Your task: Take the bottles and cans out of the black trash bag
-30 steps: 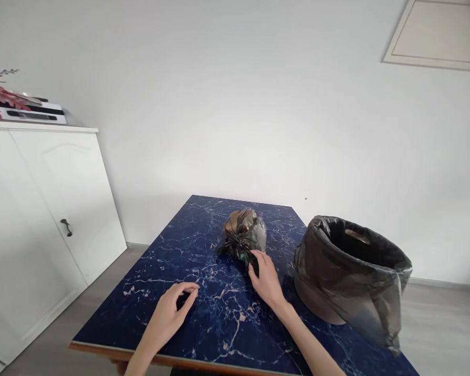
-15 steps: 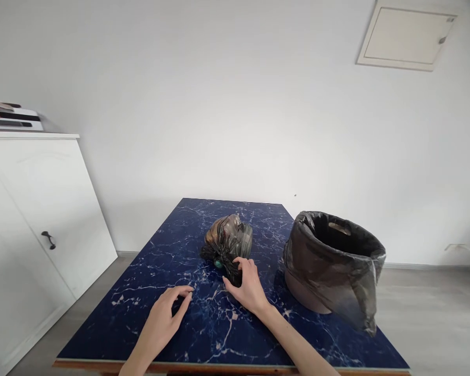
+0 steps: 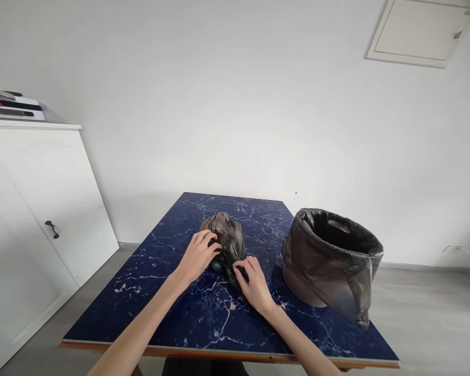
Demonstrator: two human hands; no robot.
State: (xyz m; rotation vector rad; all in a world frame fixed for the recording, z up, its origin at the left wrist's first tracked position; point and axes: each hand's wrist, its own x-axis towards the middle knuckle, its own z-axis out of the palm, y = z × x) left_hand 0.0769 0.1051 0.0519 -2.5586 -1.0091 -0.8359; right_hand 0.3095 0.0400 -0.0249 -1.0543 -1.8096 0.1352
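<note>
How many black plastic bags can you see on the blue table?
2. One small tied black bag lies mid-table under the left hand and right hand. The other bag lines the bin on the right.

Blue marble table [image 3: 172,308]: tied bag [image 3: 229,237], lined bin [image 3: 329,261].

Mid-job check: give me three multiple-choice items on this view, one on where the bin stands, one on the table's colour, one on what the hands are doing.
1. Where does the lined bin stand relative to the tied bag?
A. To its right on the table
B. To its left on the table
C. On the floor

2. What colour is the table top?
A. White
B. Dark blue with pale veins
C. Plain red

3. What do the left hand and right hand do?
A. Both rest on the bin
B. Both hang off the table
C. Both touch the tied bag

Answers: 1 A, the bin sits at the table's right side. 2 B, a blue marbled surface. 3 C, fingers of both lie on the dark plastic.
</note>
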